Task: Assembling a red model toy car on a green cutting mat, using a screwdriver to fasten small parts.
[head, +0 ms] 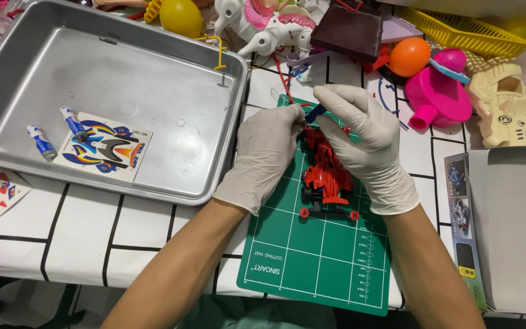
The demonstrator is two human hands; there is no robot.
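Green cutting mat [312, 256] at table edge | red toy car [326, 176] on mat | left hand [266, 155] gloved, steadying car's front | right hand [360, 137] gloved, pinching small blue tool [315, 113] | metal tray [171, 91] beyond, holding two batteries [56, 131], sticker sheet [105, 146].

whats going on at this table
A person in white gloves works on a red toy car on a green cutting mat. The left hand steadies the car's front, while the right hand holds a small blue tool to it. Beside them, a metal tray holds two batteries and a sticker sheet.
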